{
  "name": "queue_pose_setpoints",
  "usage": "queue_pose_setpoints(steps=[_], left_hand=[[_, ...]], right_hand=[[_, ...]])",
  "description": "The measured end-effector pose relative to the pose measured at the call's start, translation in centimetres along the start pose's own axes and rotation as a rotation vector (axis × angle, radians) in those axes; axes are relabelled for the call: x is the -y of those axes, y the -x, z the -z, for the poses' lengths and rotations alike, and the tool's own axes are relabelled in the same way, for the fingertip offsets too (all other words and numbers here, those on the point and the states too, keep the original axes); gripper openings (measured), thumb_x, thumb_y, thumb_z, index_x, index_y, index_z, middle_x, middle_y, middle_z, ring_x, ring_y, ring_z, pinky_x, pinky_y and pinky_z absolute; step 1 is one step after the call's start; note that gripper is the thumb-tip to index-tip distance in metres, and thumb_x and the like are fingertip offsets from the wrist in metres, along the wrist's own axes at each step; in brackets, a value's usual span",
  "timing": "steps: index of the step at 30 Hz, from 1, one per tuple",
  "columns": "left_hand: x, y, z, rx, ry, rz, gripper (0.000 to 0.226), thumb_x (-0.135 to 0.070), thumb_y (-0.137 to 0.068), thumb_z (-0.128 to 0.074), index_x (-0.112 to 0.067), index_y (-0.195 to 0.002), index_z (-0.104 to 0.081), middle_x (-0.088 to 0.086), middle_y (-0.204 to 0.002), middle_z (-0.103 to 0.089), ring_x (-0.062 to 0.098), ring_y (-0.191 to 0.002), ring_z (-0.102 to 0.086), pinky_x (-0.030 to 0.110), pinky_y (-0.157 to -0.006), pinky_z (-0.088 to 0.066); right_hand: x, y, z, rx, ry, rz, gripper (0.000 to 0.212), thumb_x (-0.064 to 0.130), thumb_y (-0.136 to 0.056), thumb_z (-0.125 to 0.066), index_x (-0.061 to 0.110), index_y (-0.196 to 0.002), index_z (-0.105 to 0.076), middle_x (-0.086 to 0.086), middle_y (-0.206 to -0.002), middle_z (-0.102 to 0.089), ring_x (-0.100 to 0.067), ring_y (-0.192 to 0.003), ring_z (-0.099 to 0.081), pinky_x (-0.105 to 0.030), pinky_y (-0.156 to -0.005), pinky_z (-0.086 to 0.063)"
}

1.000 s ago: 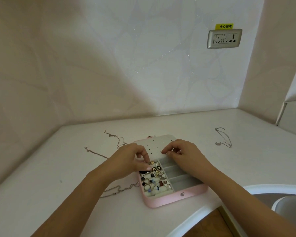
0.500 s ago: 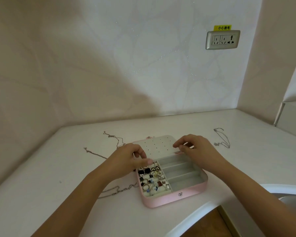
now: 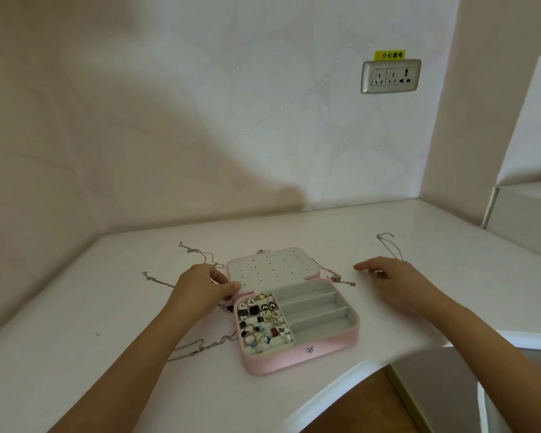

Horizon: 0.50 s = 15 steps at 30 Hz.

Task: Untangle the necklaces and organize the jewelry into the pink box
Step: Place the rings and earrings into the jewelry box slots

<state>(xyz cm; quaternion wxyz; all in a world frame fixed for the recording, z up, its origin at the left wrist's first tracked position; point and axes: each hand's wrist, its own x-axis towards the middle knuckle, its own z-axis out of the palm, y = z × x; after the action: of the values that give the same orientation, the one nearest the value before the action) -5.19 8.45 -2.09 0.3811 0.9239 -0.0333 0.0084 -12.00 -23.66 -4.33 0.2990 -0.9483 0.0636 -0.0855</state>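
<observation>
Necklaces lie loose on the white worktop [image 3: 107, 314] around the open pink box [image 3: 281, 362] near its front edge. A rose-gold chain [image 3: 334, 276] lies just right of the lid [image 3: 272, 267]. The left hand [image 3: 200, 289] curls at the lid's left corner, thumb on it; I cannot tell whether it grips. The right hand [image 3: 397, 285] hovers with fingers spread, holding nothing, near that chain. Best to pinch one end, lift slowly, then coil it into a bare slot [image 3: 313, 310].

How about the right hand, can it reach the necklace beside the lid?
Probably yes. The right hand hovers open right of the necklace, with only bare table between them. The left hand holds the pink box.
</observation>
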Motion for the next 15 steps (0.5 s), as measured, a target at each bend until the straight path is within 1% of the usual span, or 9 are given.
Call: queue_pose_setpoints(steps=[3,6,7,9,11,13,15], left_hand=[[-0.3,0.2,-0.1,-0.012,0.045,0.036,0.022,-0.030,-0.079,-0.075,-0.016,-0.077,-0.059,-0.002,-0.080,-0.070,0.014,-0.080,-0.059,0.025,-0.059,-0.036],[-0.4,0.3,0.0,0.017,0.036,0.056,0.019,-0.025,-0.081,-0.073,-0.017,-0.076,-0.057,0.000,-0.081,-0.069,0.015,-0.078,-0.061,0.024,-0.056,-0.036],[-0.5,0.3,0.2,0.039,0.039,0.062,0.018,-0.023,-0.081,-0.073,-0.017,-0.074,-0.057,0.000,-0.079,-0.069,0.015,-0.077,-0.061,0.024,-0.055,-0.036],[-0.4,0.3,0.7,0.081,0.017,0.062,0.017,-0.022,-0.081,-0.073,-0.017,-0.074,-0.058,0.000,-0.081,-0.068,0.015,-0.078,-0.061,0.024,-0.055,-0.036],[-0.3,0.5,1.3,0.119,-0.025,0.057,0.016,-0.023,-0.082,-0.071,-0.016,-0.074,-0.059,-0.001,-0.081,-0.066,0.010,-0.069,-0.055,0.022,-0.054,-0.035],[-0.2,0.9,1.9,0.151,-0.052,0.063,0.016,-0.023,-0.083,-0.070,-0.015,-0.076,-0.059,-0.003,-0.075,-0.061,0.007,-0.057,-0.046,0.021,-0.049,-0.032],[0.1,1.1,2.6,0.173,-0.056,0.072,0.017,-0.025,-0.082,-0.072,-0.014,-0.077,-0.060,-0.002,-0.071,-0.058,0.008,-0.052,-0.043,0.021,-0.047,-0.031]], right_hand=[[0.6,0.0,-0.3,-0.007,0.014,0.076,0.039,0.004,-0.091,-0.050,0.026,-0.121,-0.062,0.008,-0.127,-0.057,-0.007,-0.105,-0.052,-0.018,-0.088,-0.035],[1.8,-0.4,-0.8,0.016,0.069,0.207,0.033,0.010,-0.090,-0.058,0.022,-0.120,-0.064,0.007,-0.128,-0.058,-0.011,-0.115,-0.054,-0.016,-0.095,-0.036],[2.3,-0.6,-1.0,0.030,0.113,0.249,0.032,0.011,-0.091,-0.058,0.022,-0.121,-0.064,0.007,-0.129,-0.058,-0.010,-0.117,-0.053,-0.012,-0.093,-0.033],[3.1,-1.1,-1.5,0.058,0.200,0.317,0.036,0.007,-0.091,-0.055,0.022,-0.123,-0.063,0.009,-0.131,-0.056,-0.008,-0.120,-0.050,0.000,-0.085,-0.025],[3.6,-1.6,-1.8,0.090,0.242,0.363,0.043,0.000,-0.089,-0.051,0.022,-0.125,-0.063,0.010,-0.130,-0.057,-0.008,-0.120,-0.051,0.004,-0.082,-0.024],[3.9,-1.9,-1.9,0.124,0.281,0.387,0.044,-0.003,-0.087,-0.050,0.021,-0.120,-0.067,0.008,-0.124,-0.062,-0.009,-0.114,-0.056,0.001,-0.083,-0.029],[4.1,-2.3,-1.9,0.138,0.307,0.390,0.037,0.000,-0.089,-0.051,0.020,-0.113,-0.071,0.004,-0.116,-0.067,-0.013,-0.107,-0.060,-0.012,-0.087,-0.040]])
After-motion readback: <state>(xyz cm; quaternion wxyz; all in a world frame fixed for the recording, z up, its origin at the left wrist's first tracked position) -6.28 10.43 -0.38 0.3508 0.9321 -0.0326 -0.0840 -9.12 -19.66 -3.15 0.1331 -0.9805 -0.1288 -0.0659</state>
